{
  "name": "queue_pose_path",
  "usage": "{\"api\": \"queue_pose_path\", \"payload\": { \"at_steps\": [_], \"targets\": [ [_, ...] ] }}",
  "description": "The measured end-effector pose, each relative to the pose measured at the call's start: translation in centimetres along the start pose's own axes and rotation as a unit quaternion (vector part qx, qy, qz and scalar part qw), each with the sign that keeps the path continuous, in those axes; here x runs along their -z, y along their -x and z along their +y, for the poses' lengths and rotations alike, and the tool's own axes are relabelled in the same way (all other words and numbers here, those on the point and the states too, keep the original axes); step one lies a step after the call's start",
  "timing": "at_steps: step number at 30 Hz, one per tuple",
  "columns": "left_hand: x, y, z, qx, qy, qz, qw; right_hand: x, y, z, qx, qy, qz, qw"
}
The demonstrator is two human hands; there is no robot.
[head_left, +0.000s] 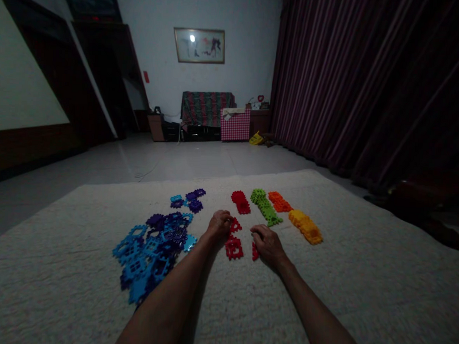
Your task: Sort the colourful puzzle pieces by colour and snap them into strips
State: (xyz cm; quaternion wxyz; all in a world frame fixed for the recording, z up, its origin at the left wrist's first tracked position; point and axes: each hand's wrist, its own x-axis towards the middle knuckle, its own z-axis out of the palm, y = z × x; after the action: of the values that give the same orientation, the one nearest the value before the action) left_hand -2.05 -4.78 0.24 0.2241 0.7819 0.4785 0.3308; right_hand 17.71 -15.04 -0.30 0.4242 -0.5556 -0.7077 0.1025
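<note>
Handling notched red pieces [232, 253] looks to be the step in hand. The left hand [219, 223] has its fingers bent at the edge of an upper red piece [237, 226]; the right hand [268, 245] curls over a partly hidden red piece [255, 251]. Whether the fingers of either hand truly grip, I cannot tell. These 2 pieces lie toward the middle of the carpet [361, 277], well in from its far edge. The next move probably calls for a light pinch on 1 notched rim. No container shows around them: a red stack [241, 202], a green row [266, 209], an orange row [279, 202] and a yellow stack [306, 226] rest directly on the carpet, toward its far right corner, while a blue and purple heap [139, 267] spreads toward its left edge.
</note>
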Motion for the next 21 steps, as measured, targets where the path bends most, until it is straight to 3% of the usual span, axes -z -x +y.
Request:
{"api": "queue_pose_path", "payload": {
  "at_steps": [6, 10, 16, 21],
  "targets": [
    [-1.4, 2.6, 1.0, -0.039, -0.12, 0.007, 0.992, 0.0, -0.1, 0.2, -0.021, -0.027, 0.018, 0.999],
    [-2.2, 3.6, 2.4, -0.017, -0.18, 0.014, 0.983, 0.2, -0.2, 0.3, -0.043, -0.064, 0.029, 0.997],
    [-1.4, 2.7, 2.8, 0.042, -0.145, 0.02, 0.988, 0.1, 0.1, 0.9, -0.069, -0.105, 0.039, 0.991],
    [-0.5, 1.3, 1.7, 0.089, -0.134, 0.039, 0.986, -0.1, 0.1, 1.1, -0.039, -0.097, 0.027, 0.994]
  ]
}}
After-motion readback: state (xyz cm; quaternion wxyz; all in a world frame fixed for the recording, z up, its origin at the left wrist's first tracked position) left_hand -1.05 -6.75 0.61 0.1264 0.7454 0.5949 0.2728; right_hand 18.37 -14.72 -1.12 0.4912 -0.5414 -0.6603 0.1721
